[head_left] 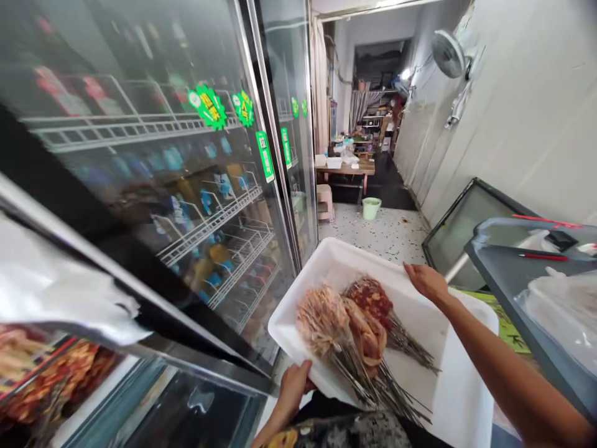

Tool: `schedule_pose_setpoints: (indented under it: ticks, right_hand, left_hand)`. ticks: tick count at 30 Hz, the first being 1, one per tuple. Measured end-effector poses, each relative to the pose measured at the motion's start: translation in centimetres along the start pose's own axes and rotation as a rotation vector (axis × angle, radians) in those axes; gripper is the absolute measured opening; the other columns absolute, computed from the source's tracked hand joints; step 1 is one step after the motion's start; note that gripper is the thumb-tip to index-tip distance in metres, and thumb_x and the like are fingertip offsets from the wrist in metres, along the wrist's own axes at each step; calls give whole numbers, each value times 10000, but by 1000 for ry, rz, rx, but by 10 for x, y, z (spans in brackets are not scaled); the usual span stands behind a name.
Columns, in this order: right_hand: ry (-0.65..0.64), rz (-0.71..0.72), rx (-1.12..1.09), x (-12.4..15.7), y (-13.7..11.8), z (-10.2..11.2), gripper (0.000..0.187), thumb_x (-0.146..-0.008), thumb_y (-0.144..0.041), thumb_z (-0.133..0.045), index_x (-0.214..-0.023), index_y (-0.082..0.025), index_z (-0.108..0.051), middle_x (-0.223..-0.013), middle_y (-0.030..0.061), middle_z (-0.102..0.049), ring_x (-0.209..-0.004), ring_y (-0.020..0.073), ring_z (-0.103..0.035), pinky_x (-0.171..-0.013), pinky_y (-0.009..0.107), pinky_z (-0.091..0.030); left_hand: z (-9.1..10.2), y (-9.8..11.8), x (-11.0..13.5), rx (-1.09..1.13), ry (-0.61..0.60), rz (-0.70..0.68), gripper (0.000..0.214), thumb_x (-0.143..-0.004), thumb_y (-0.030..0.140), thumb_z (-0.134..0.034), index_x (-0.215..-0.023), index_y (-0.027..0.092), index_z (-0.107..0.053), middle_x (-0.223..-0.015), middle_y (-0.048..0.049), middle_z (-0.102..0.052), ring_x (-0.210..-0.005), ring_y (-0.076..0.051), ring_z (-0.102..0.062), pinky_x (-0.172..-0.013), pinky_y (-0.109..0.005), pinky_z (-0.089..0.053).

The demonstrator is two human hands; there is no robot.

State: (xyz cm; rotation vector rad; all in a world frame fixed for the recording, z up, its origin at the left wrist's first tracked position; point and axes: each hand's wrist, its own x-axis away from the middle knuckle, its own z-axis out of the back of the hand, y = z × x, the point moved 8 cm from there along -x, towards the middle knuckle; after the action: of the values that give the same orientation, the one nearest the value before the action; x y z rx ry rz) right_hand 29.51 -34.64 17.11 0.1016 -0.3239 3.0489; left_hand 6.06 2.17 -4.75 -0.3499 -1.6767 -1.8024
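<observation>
A large white plastic tub point(450, 348) is carried at waist height, tilted slightly away from me. My left hand point(295, 384) grips its near left rim, with the fingertips partly hidden under the edge. Across the tub, my right hand point(425, 283) is closed over the far rim. Inside lie bundles of skewered meat: a pale bundle point(321, 314) on the left, a pinkish one point(368, 336) in the middle and a dark red one point(370, 300) behind. Their thin sticks point(373, 386) point toward me and to the right.
Glass-door fridges point(186, 186) line the left side. At lower left stands a case with skewered meat point(56, 379). A grey cart point(504, 267) stands close on the right, before a leaning framed glass panel point(466, 230). Ahead are a green bucket point(371, 208), a stool point(325, 202) and a wooden table point(349, 168).
</observation>
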Motion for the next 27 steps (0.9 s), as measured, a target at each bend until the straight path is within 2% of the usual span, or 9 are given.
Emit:
schedule_pose_setpoints:
  ticks: [5,8,12,15,18,21,23,27]
  right_hand:
    - [3,-120,20,-41,21,10,670,-1025,-557,-174,-1214,-187,-700,-1271,163,-686,-1187,333,-629,-948,407,-479]
    - [-6,-154,25,-70,31,6,661,-1025,-552,-185,-1202,-186,-706,-1246,162,-698,-1158,325,-641,-916,397,-486]
    - [-13,-189,16,-124,48,-2,658,-1028,-544,-182,-1199,-187,-708,-1228,152,-706,-1144,312,-640,-899,388,-483]
    - [-6,-234,-3,-178,64,-4,658,-1029,-547,-178,-1208,-192,-703,-1231,145,-705,-1147,309,-635,-893,385,-483]
    - [-7,-255,-22,-246,80,-1,643,-1029,-544,-193,-1221,-194,-696,-1229,144,-704,-1141,306,-636,-889,379,-486]
    - [-42,-265,-41,-324,105,8,644,-1027,-547,-190,-1186,-197,-706,-1220,150,-703,-1128,308,-640,-876,379,-492]
    - [-52,-270,-60,-375,133,21,644,-1027,-550,-195,-1196,-189,-700,-1238,155,-693,-1144,314,-633,-890,389,-493]
    - [-27,-237,-78,-469,201,60,676,-1023,-564,-186,-1188,-160,-702,-1205,183,-700,-1117,343,-645,-880,425,-507]
  left_hand:
    - [-11,74,-41,60,-65,-5,293,-945,216,-472,-701,141,-617,-568,-25,-629,-573,-195,-663,-592,-284,-541]
    - [-24,101,-70,27,-96,44,279,-942,214,-475,-706,143,-605,-553,-28,-624,-544,-197,-661,-584,-285,-543]
    - [-52,131,-127,68,-153,88,202,-933,215,-485,-803,129,-614,-597,-35,-657,-577,-196,-680,-629,-291,-573]
    - [-80,160,-180,54,-175,95,199,-932,227,-487,-835,121,-624,-621,-34,-668,-605,-193,-690,-665,-286,-581]
    - [-116,198,-237,-19,-187,106,199,-929,244,-507,-834,122,-632,-599,-22,-654,-602,-190,-686,-661,-275,-570]
    - [-163,242,-286,-66,-166,117,235,-947,251,-491,-795,127,-621,-577,-20,-640,-582,-183,-674,-604,-259,-548]
    - [-203,275,-306,-72,-141,108,260,-955,242,-483,-750,136,-604,-547,-11,-612,-548,-174,-652,-558,-248,-527]
    - [-288,350,-322,-45,-83,109,258,-949,201,-489,-716,143,-583,-547,-4,-599,-536,-167,-639,-565,-260,-543]
